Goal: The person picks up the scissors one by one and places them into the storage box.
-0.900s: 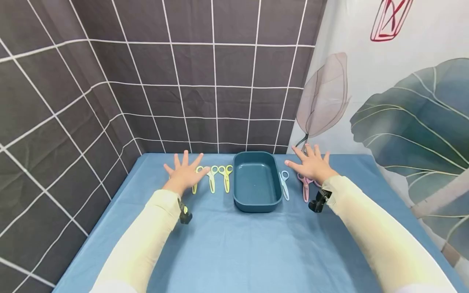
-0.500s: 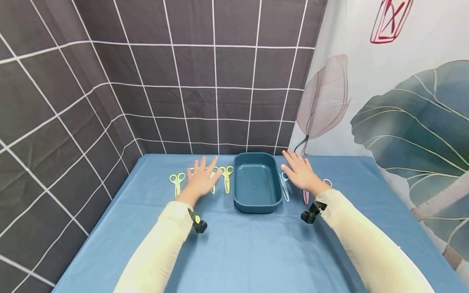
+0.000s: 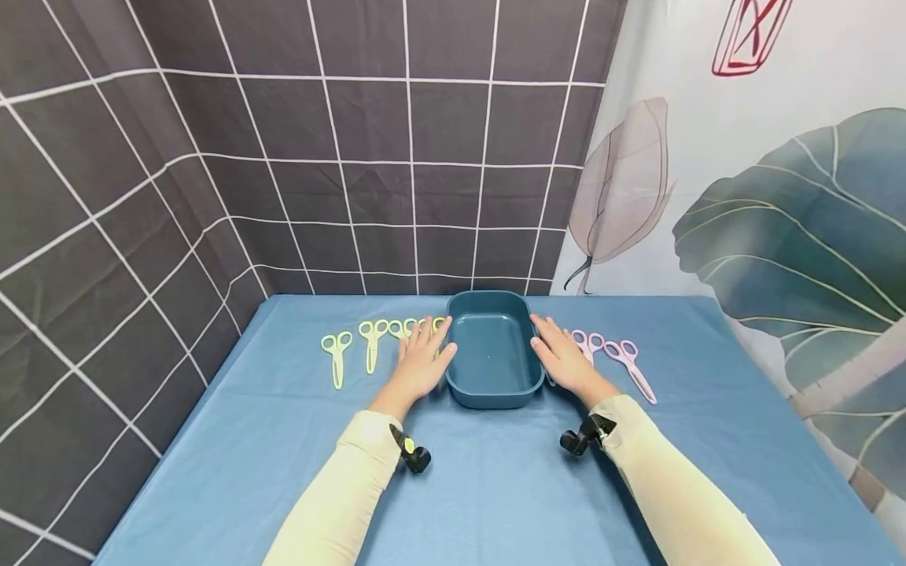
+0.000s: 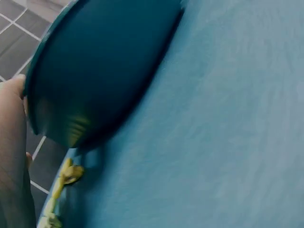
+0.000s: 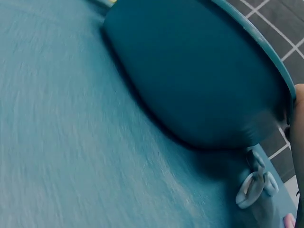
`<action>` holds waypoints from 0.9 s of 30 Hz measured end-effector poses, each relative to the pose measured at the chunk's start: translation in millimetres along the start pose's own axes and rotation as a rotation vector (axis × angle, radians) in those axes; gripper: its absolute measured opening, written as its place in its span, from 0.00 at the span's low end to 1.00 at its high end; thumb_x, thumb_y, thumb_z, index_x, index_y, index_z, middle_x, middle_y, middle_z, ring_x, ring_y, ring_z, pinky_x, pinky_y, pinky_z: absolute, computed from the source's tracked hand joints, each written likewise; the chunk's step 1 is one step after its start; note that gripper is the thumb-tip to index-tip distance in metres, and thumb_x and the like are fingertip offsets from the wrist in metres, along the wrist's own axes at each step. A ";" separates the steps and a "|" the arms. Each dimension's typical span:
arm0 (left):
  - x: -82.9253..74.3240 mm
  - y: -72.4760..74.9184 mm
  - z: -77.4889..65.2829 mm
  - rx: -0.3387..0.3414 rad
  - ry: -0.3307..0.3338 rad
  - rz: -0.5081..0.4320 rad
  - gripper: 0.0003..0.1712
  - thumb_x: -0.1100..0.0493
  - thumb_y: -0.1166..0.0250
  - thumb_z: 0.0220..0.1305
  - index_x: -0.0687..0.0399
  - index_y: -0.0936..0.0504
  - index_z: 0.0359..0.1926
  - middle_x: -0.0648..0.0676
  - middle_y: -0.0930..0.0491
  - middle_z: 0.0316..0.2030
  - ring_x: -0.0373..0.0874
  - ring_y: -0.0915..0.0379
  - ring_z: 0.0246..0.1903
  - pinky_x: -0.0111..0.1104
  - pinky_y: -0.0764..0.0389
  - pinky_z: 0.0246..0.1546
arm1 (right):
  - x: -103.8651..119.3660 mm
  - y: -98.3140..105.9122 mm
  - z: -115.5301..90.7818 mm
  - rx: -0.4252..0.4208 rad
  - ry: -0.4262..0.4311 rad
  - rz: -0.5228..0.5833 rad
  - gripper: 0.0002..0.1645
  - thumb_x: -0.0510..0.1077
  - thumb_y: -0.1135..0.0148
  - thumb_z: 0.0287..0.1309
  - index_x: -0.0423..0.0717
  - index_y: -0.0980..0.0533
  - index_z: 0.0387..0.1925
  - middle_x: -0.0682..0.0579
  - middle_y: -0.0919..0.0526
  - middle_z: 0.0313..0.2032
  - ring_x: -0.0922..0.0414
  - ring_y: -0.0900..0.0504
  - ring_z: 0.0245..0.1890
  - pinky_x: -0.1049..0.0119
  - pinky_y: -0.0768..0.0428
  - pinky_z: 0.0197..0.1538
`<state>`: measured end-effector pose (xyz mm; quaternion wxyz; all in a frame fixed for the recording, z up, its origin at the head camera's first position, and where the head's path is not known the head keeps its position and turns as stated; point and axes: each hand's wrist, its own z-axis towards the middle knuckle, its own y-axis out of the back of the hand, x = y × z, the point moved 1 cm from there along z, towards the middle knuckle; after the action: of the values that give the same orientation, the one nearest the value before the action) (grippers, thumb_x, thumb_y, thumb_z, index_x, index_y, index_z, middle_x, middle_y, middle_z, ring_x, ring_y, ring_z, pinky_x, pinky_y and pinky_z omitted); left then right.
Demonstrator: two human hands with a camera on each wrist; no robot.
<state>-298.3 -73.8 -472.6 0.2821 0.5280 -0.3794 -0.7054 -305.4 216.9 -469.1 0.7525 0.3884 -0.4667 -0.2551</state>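
Note:
A teal rectangular bin [image 3: 497,393] stands on the blue cloth, with one hand on each side of it. At its left wall is my left hand [image 3: 419,365], fingers straight and spread, the thumb meeting the rim in the left wrist view. My right hand [image 3: 569,364] lies likewise along the right wall, fingers straight, its thumb at the rim [image 5: 266,42] in the right wrist view. Yellow scissors [image 4: 71,173] lie under and beside the left hand, partly hidden. Pale blue scissors [image 5: 254,187] are mostly covered by the right hand in the head view.
Pale green scissors [image 3: 336,362] and another light green pair [image 3: 371,346] lie to the left. Two pairs of pink scissors, one at the far right [image 3: 630,368], lie beyond the right hand. A dark grid-patterned curtain [image 3: 368,118] and a white floral one [image 3: 637,63] hang behind the table.
Both hands have moved inward from above the scissors to the bin's sides. Outer scissors on the left and right have come into view. The bin has stayed in about the same place.

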 end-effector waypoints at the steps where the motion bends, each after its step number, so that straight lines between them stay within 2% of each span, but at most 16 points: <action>1: -0.6 -1.5 0.6 -0.005 -0.008 -0.005 0.30 0.41 0.60 0.69 0.31 0.52 0.70 0.56 0.57 0.70 0.56 0.70 0.68 0.57 0.66 0.62 | 0.2 -0.8 0.0 -0.009 0.001 0.009 0.33 0.55 0.65 0.69 0.44 0.48 0.69 0.42 0.46 0.67 0.42 0.54 0.67 0.42 0.57 0.64; 8: 1.7 -10.7 0.6 -0.069 -0.016 -0.034 0.28 0.45 0.58 0.69 0.28 0.49 0.69 0.54 0.53 0.70 0.55 0.68 0.68 0.55 0.66 0.63 | -0.8 -9.1 -0.4 -0.077 0.013 0.105 0.31 0.52 0.65 0.69 0.43 0.47 0.69 0.38 0.44 0.66 0.40 0.53 0.67 0.42 0.59 0.64; 14: 3.5 -17.2 0.4 -0.091 -0.029 -0.068 0.27 0.45 0.61 0.70 0.29 0.48 0.69 0.53 0.51 0.69 0.53 0.68 0.69 0.55 0.66 0.63 | -4.3 -15.8 -3.3 -0.120 0.008 0.171 0.30 0.50 0.65 0.70 0.43 0.47 0.69 0.37 0.45 0.66 0.41 0.52 0.67 0.42 0.59 0.64; 18: 4.4 -17.1 0.1 -0.105 -0.033 -0.054 0.27 0.43 0.63 0.70 0.28 0.48 0.69 0.53 0.50 0.69 0.53 0.67 0.68 0.55 0.65 0.63 | -3.3 -16.3 -3.4 -0.123 -0.034 0.196 0.30 0.52 0.65 0.70 0.48 0.47 0.69 0.38 0.45 0.66 0.40 0.52 0.66 0.43 0.58 0.64; 23: 4.2 -17.0 -0.9 -0.117 -0.043 -0.080 0.27 0.46 0.60 0.70 0.29 0.47 0.69 0.53 0.49 0.69 0.54 0.65 0.68 0.55 0.63 0.63 | -1.7 -18.3 -6.5 -0.174 -0.139 0.250 0.30 0.56 0.60 0.67 0.55 0.43 0.68 0.42 0.39 0.64 0.41 0.42 0.63 0.44 0.44 0.62; 27: 2.5 -15.8 -2.2 -0.120 -0.049 -0.115 0.27 0.47 0.58 0.70 0.33 0.46 0.69 0.55 0.48 0.68 0.56 0.64 0.68 0.55 0.62 0.63 | -0.7 -19.1 -6.8 -0.255 -0.144 0.296 0.28 0.51 0.53 0.65 0.51 0.38 0.66 0.42 0.31 0.60 0.45 0.33 0.58 0.49 0.34 0.57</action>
<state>-296.8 -67.5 -487.5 0.2627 0.5137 -0.3125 -0.7546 -300.0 208.9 -487.0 0.7896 0.1980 -0.5351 -0.2259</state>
